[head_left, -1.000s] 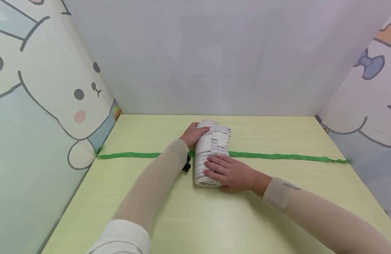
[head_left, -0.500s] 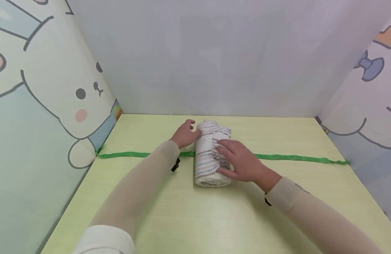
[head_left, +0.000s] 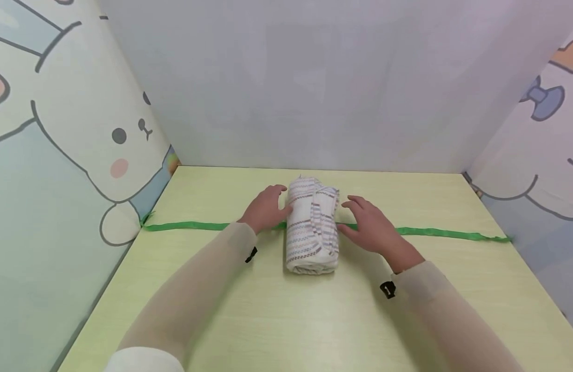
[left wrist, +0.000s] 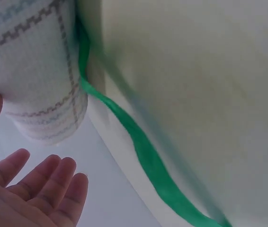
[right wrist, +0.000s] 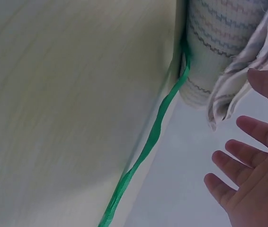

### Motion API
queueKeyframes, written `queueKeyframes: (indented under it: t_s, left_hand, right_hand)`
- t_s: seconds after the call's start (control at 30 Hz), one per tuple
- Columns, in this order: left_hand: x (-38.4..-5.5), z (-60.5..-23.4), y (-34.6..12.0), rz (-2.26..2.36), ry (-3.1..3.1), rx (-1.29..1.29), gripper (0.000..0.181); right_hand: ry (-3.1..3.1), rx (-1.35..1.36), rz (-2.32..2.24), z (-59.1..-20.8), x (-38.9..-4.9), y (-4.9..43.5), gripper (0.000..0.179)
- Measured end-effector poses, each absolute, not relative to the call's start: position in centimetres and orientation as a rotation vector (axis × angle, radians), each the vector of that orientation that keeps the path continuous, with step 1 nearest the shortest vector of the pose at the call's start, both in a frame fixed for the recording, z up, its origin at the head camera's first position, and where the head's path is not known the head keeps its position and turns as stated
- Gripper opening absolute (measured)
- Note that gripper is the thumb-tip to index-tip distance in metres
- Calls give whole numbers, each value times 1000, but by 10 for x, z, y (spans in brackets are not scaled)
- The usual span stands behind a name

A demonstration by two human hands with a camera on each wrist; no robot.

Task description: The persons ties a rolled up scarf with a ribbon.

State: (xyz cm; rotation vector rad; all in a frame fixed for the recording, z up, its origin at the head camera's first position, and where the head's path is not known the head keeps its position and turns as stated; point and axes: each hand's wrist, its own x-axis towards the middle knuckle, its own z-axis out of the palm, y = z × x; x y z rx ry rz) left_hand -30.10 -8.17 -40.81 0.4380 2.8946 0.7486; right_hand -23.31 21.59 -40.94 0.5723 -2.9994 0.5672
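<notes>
A rolled towel (head_left: pixel 302 232), white with striped bands and a loose fringed edge, lies lengthwise at mid-table. Beneath it runs a green ribbon (head_left: pixel 435 232), stretched across the table to both sides. My left hand (head_left: pixel 264 209) is at the roll's left side, fingers spread, its thumb near or touching the cloth. On the right, my right hand (head_left: pixel 372 225) hovers beside the roll with fingers apart, holding nothing. In the right wrist view, a folded flap of the towel (right wrist: pixel 247 66) hangs out close to the right thumb.
The pale yellow-green table (head_left: pixel 277 325) meets a grey wall (head_left: pixel 314 93) at the back. Cartoon-printed panels (head_left: pixel 81 129) stand along its left and right sides. Black clips (head_left: pixel 387 289) hang at both wrists.
Both hands have let go of the rolled towel and drawn apart, left hand leftward, right hand up and rightward. The towel has stayed in place.
</notes>
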Motion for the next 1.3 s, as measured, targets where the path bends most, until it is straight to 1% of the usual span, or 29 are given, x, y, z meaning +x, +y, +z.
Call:
queueKeyframes:
  t_s: [0.3, 0.43, 0.63, 0.87, 1.13, 1.3]
  left_hand:
    - [-284, -415, -91, 540, 2960, 558, 60]
    - [-280, -418, -94, 522, 2953, 575, 59]
    - [-278, -428, -98, 531, 2938, 616, 58]
    - [-281, -434, -99, 560, 2882, 594, 56]
    - [-282, -439, -98, 475, 2862, 586, 45]
    - [-281, -439, -97, 459, 2846, 603, 42]
  right_hand:
    - [-3074, 523, 565, -417, -236, 220, 61]
    - [-3103, 519, 585, -420, -237, 221, 60]
    - [-3138, 491, 598, -425, -240, 221, 60]
    - [-3192, 459, 582, -431, -244, 219, 58]
    - [-3264, 426, 521, -434, -249, 219, 54]
    - [-3281, 420, 515, -436, -253, 218, 48]
